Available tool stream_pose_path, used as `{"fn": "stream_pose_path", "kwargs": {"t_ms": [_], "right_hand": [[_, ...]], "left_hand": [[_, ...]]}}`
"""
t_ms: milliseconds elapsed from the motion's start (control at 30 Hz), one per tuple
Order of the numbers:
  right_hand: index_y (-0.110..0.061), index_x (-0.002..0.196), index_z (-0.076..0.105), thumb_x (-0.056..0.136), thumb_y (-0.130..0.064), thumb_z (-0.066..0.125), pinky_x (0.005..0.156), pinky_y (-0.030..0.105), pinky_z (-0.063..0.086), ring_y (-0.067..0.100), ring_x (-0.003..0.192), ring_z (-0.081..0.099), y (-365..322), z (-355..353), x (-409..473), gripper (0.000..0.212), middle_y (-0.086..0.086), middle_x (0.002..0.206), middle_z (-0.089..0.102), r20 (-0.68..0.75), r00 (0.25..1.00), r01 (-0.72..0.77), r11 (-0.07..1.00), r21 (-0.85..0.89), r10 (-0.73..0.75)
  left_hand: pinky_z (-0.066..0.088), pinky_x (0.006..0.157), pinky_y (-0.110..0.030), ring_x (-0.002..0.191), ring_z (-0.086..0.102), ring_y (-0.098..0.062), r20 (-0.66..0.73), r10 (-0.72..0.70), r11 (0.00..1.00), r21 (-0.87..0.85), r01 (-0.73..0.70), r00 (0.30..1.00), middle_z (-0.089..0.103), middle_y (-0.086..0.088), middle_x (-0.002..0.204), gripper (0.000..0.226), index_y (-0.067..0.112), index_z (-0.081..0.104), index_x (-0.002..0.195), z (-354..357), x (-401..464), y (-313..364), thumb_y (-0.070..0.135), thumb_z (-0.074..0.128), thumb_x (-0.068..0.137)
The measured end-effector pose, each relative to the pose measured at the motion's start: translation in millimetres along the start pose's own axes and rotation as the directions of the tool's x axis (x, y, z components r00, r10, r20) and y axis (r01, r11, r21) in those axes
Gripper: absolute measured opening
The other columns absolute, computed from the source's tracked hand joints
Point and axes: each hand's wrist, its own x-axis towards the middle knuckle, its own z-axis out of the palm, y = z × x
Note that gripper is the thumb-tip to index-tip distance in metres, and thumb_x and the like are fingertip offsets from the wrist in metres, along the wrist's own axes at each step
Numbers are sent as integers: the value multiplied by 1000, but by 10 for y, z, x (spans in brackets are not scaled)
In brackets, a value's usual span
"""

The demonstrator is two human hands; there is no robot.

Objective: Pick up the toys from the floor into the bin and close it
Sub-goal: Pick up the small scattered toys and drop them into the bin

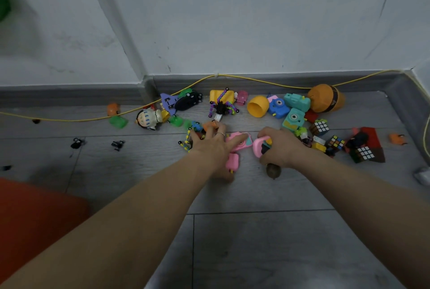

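Grey plank floor (232, 230) runs to a pale wall, and the toys (288, 112) lie strewn along the skirting, cameras, cubes and a doll among them, none yet gathered. No bin shows for certain; an orange shape (35, 214) at lower left may be it, but I cannot tell. Both arms reach forward and down from the bottom edge. The left hand (213, 146) lies flat with fingers spread over a pink camera (240, 142) and small pieces, its grip apart, probably to rake several together. The right hand (280, 146) has its grip curled round a pink toy (259, 149), seemingly ready to lift.
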Motion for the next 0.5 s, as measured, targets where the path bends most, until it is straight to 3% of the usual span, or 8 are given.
{"fn": "stream_pose_path", "kwargs": {"t_ms": [167,300,500], "right_hand": [[-27,128,53,65,-22,84,78,30,44,25,111,52,98,21,-36,70,9,128,52,-8,1000,-16,994,113,17],[-23,130,53,70,-15,83,82,34,50,22,108,51,154,-7,-111,68,6,129,50,7,999,-42,971,237,42],[-25,128,54,70,-18,84,71,29,47,22,105,52,72,6,-139,66,5,124,52,17,999,-54,958,281,52]], "left_hand": [[19,100,-78,138,20,-40,-25,-1,999,-51,0,1000,19,-12,151,97,40,14,143,-50,28,122,52,76,69],[22,103,-72,134,26,-38,-31,10,1000,-1,-10,999,24,-14,148,98,32,16,141,-38,-25,135,53,76,66],[30,105,-58,130,32,-37,-83,70,992,107,-61,994,24,-19,147,105,25,14,141,10,-159,37,59,75,63]]}}
